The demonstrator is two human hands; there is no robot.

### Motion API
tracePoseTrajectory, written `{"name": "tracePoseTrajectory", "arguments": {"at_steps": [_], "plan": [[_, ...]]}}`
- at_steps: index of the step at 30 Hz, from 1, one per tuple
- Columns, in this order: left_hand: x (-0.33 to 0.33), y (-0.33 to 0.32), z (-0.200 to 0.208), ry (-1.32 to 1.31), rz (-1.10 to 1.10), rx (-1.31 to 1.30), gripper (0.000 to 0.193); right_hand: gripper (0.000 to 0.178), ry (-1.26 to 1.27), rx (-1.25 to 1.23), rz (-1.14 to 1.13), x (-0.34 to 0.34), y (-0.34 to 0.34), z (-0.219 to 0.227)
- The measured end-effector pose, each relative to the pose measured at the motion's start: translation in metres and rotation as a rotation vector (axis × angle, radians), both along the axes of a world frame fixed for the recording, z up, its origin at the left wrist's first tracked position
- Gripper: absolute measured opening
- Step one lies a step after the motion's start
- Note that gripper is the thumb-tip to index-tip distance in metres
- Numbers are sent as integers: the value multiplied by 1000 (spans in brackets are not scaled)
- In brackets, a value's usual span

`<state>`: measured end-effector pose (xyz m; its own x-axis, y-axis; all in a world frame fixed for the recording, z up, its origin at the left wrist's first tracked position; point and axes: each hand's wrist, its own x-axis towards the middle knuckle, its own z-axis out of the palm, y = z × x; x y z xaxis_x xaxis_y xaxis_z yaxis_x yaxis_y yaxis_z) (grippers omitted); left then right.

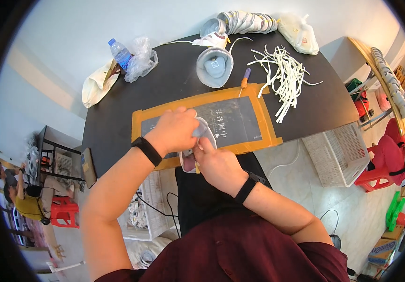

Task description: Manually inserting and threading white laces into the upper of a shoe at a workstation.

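Above the near edge of a dark panel bordered with orange-yellow tape, both hands hold a small shoe upper with a pale grey lining. My left hand is closed over its left side, fingers curled and partly hidden. From the right, my right hand is closed too, its fingertips pressed at the opening. Whatever lies between those fingertips is too small to tell. Below them, a pinkish part of the upper shows. Just beyond the panel lies a tool with an orange and purple handle, its thin tip toward me.
White laces lie heaped at right on the black table. At the back are another shoe upper, a row of stacked uppers, a plastic bag and a water bottle. A white crate stands right; people sit on both sides.
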<state>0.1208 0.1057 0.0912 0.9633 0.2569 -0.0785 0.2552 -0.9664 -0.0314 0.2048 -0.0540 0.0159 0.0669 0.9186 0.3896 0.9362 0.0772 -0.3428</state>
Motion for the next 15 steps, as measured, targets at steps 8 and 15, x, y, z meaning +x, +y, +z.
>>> {"name": "tracePoseTrajectory", "arguments": {"at_steps": [8,15], "plan": [[6,-3,-7,40,9,93,14,40,19,1,16,-1,-2,-5],[-13,-2,-6,-218,116,-322,17,37,31,-39,45,2,-3,3]]}}
